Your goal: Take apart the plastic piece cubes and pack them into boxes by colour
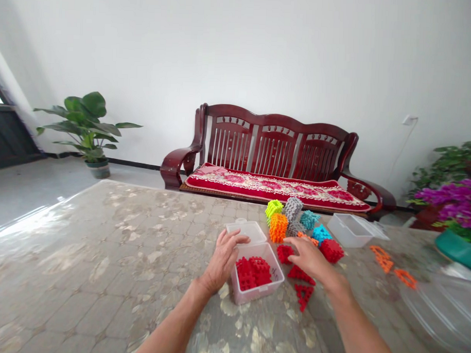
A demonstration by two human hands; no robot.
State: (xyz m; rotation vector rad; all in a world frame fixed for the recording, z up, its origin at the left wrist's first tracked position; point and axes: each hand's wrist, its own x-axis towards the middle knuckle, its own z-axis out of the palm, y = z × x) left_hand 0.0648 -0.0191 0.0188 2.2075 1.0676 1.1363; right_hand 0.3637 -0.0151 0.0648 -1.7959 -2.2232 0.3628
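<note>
A clear plastic box (257, 296) stands on the table with its lid (247, 230) folded back. Red interlocking toy pieces (252, 273) lie inside it. My left hand (225, 256) is at the box's back left corner, fingers stretched over the rim beside the lid; it holds nothing I can see. Right of the box, my right hand (309, 259) reaches in, thumb and forefinger apart at a small red block (284, 254). Whether they touch it is hard to tell. Below that hand lie a flat red piece (301, 274) and a red triangle (303, 296).
Behind are an orange block (278, 228), a yellow-green one (273, 210), grey ones (293, 209), blue ones (321, 234) and a red ball-like block (332, 251). Rightward stand another clear box (351, 232), orange flat pieces (382, 259) and a large transparent container (443, 307). A wooden bench (275, 147) is beyond.
</note>
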